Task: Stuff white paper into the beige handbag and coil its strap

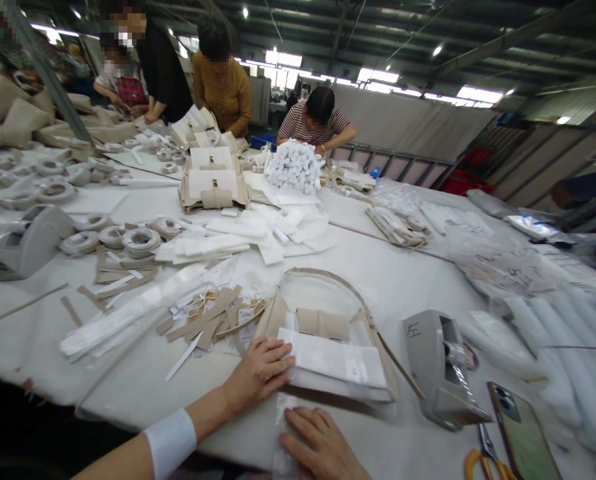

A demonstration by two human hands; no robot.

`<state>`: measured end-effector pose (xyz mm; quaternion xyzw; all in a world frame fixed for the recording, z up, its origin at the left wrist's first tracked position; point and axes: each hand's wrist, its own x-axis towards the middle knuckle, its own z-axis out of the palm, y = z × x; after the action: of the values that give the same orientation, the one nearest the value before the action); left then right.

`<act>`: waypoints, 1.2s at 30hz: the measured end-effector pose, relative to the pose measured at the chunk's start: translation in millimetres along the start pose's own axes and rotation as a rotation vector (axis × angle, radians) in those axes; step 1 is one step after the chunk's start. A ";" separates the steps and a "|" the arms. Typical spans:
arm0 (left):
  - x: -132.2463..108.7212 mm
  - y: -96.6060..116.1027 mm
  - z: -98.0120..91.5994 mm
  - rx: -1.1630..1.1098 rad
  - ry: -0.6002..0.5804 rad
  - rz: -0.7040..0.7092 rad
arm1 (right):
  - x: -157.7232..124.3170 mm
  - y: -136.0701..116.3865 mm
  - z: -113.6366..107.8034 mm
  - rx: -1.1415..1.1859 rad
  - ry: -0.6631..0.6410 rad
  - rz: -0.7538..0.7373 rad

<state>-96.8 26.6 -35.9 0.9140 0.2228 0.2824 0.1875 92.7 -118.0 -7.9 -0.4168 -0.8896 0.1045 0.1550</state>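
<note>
Upper left of frame: coiled tape rolls (141, 241) scattered on the white-covered table (38, 347), with a grey curved holder (28, 247) at the far left. Lower, a long white wrapped packet (128, 313) lies slantwise. Loose beige strips (203, 323) are heaped just right of it.

Upper centre: stacked beige bags (213, 187) and a bundle of white rolls (295, 167). Four co-workers stand or bend over the far side.

Right of centre: grey tape dispenser (441, 367). Phone (521, 430) and yellow-handled scissors (485, 457) lie at lower right, with long white rolls (568, 347) beyond them.

Near table edge runs diagonally across the lower left. Bare cloth lies between the strips and that edge. The gap between handbag and dispenser is narrow.

Beige handbag (323, 327) lies flat at lower centre, handle arching away, with a white sheet (335, 360) across its front.

Left hand (261, 373): flat, fingers spread, palm down, fingertips on the sheet's left end. It grips nothing.

Right hand (318, 443): palm down, fingers extended, resting on a thin clear packet (283, 413) just below the handbag. It is not closed around it.
</note>
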 end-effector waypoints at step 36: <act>17.4 26.9 -4.8 -0.141 0.093 -0.291 | 99.5 76.3 -15.8 0.215 0.310 0.640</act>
<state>-78.7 14.2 -12.1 0.8427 0.3407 0.3092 0.2797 92.4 8.0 1.5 -0.6662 -0.6640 0.1762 0.2902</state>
